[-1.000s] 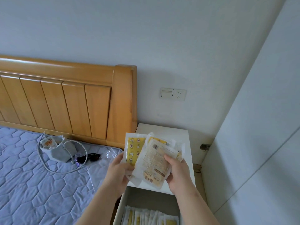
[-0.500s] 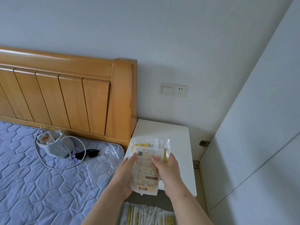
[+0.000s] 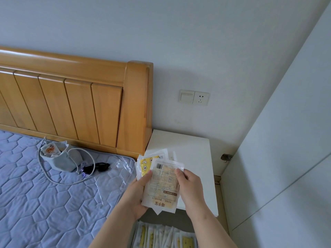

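We hold a stack of packets (image 3: 162, 183) in both hands over the front edge of the nightstand (image 3: 193, 154).

We note the left hand (image 3: 137, 197) grasping the stack from its left side, thumb across the top packet, and the right hand (image 3: 190, 189) pinching its right edge. The top packet faces us upside down, with a yellow patterned one fanned out behind it. Below the nightstand top, the open drawer (image 3: 180, 221) holds a row of similar packets (image 3: 161, 238) standing on edge. Left of the nightstand we record the wooden headboard (image 3: 71, 99) touching its side and the quilted mattress (image 3: 44, 203), which carries a grey pouch (image 3: 61, 159) and black sunglasses (image 3: 97, 167). Above the nightstand, a wall socket (image 3: 194, 97).
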Tool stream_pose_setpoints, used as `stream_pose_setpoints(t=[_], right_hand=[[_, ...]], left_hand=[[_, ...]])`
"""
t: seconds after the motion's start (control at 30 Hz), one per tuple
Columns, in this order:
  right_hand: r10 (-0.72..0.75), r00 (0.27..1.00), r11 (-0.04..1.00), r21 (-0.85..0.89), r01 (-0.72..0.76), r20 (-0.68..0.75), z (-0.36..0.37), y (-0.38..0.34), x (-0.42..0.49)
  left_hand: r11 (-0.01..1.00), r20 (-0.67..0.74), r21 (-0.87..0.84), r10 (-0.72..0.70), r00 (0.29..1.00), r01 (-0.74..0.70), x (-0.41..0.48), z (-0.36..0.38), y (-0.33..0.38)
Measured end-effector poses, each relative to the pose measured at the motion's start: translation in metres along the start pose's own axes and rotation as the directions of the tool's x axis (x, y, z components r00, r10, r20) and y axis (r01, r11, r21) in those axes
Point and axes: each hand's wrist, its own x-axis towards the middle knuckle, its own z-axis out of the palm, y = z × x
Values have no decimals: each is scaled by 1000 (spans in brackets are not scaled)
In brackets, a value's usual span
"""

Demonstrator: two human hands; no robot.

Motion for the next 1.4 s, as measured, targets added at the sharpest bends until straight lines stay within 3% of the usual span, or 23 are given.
stream_pose_setpoints(t=[0.13, 0.27, 0.37, 0.43, 0.53, 0.63, 0.7, 0.8, 0.93, 1.07, 1.2, 1.4], right_hand=[[-40, 996, 999, -4, 40, -83, -1, 1, 0], [25, 985, 973, 231, 15, -169, -8, -6, 1], [59, 961, 884, 462, 76, -270, -17, -18, 0], [-1, 952, 821, 543, 175, -305, -21, -27, -2], [-134, 964, 772, 586, 247, -230, -18, -37, -7], [-175, 981, 809, 557, 190, -80, -11, -34, -10], [-171, 985, 906, 389, 169, -29, -6, -26, -13], [-187, 981, 978, 81, 191, -55, 1, -9, -13], [-155, 986, 986, -68, 151, -59, 5, -1, -11], [-40, 999, 997, -59, 39, -11, 10, 8, -9], [100, 993, 992, 67, -104, 65, 19, 21, -14], [281, 960, 908, 325, -263, -7, 34, 69, -16]], left_hand=[[1000, -26, -25, 1, 1000, -2, 1, 1, 0], [997, -74, -74, 9, 997, -15, 4, -5, 2], [998, -95, -56, 32, 995, -37, 4, -11, 4], [997, -109, -33, 59, 992, -63, 5, -13, 5], [996, -117, -16, 82, 990, -84, 6, -15, 6], [995, -110, 6, 99, 989, -99, 7, -16, 6], [993, -86, 32, 117, 989, -115, 6, -14, 6], [988, -64, 57, 150, 987, -146, 3, -12, 6], [977, -43, 134, 172, 984, -165, -2, -11, 3], [968, -21, 203, 155, 988, -148, -7, -19, 1], [961, -28, 262, 99, 995, -88, -5, -31, -2], [955, -83, 295, 25, 996, 0, 22, -55, -31]])
